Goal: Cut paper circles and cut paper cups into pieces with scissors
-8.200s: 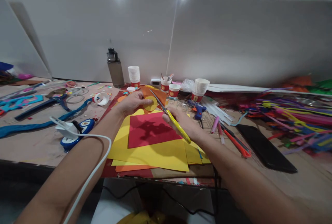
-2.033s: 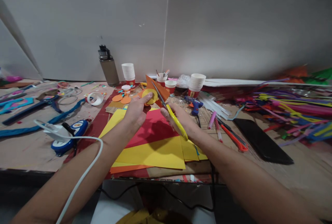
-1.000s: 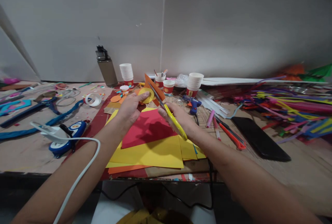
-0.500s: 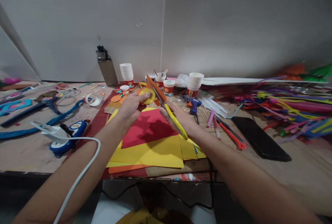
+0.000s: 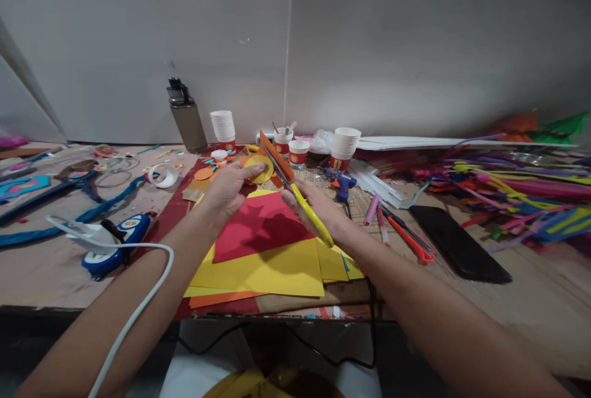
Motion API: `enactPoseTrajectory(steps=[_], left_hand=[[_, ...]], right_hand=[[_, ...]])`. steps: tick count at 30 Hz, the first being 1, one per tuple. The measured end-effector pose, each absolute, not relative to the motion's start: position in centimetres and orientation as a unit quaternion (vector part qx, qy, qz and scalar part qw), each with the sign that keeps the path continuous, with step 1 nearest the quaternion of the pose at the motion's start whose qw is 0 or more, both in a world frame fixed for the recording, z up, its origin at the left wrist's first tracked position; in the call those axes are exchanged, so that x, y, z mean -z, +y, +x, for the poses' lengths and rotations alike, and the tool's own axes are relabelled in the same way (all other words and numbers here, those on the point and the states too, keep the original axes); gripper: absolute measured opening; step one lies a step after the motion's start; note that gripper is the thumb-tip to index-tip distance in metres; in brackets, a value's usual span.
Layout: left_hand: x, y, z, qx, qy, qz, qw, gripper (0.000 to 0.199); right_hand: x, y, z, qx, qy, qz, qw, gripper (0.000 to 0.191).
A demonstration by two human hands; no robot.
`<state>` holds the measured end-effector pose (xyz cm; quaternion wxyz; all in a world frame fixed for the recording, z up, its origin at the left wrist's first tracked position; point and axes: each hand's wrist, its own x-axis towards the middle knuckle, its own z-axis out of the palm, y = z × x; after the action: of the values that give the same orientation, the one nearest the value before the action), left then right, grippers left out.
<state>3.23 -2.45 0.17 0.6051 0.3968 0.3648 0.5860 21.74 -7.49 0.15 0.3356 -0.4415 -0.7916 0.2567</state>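
Between the thumb and fingers of my left hand [image 5: 229, 189] is a yellow paper disc [image 5: 259, 169], held against a piece of orange paper [image 5: 278, 155]. My right hand [image 5: 318, 204] is closed round yellow-handled scissors [image 5: 308, 213], whose blades point up and away at the orange paper beside the disc. Whether the blades are fully closed on the paper I cannot tell. Below both hands lies a red sheet [image 5: 258, 235] on top of yellow sheets [image 5: 258, 275]. Several cut orange discs [image 5: 203, 174] lie just beyond my left hand.
Paper cup stacks [image 5: 344, 147] and a dark bottle [image 5: 186, 118] stand along the back. A blue glue gun [image 5: 344, 186], orange-handled cutter [image 5: 410, 238] and black phone [image 5: 457, 244] lie right, near piled pipe cleaners [image 5: 530, 195]. At left are a blue power strip [image 5: 117, 244] and white cable [image 5: 138, 318].
The whole view has shifted slightly. Both hands keep their hold on the paper and the scissors, with hardly any movement between them.
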Motion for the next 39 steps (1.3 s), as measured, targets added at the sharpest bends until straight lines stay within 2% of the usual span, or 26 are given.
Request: enactPoseTrajectory(steps=[6, 23, 29, 39], left_hand=[[-0.8, -2.7, 2.9, -0.564, 0.375, 0.406, 0.613, 0.03], [-1.4, -2.4, 1.5, -0.517, 0.349, 0.473, 0.622, 0.029], [-1.2, -2.3, 1.4, -0.517, 0.333, 0.487, 0.62, 0.021], [-0.4, -1.3, 1.5, -0.548, 0.365, 0.492, 0.57, 0.033]], right_hand=[[0.0, -7.4, 21.9, -0.251, -0.798, -0.441, 0.325, 0.024], [0.2, -7.6, 21.8, -0.241, -0.797, -0.456, 0.315, 0.03], [0.0, -7.7, 21.9, -0.25, -0.803, -0.439, 0.317, 0.032], [0.5, -7.7, 21.7, -0.265, -0.804, -0.425, 0.32, 0.031]])
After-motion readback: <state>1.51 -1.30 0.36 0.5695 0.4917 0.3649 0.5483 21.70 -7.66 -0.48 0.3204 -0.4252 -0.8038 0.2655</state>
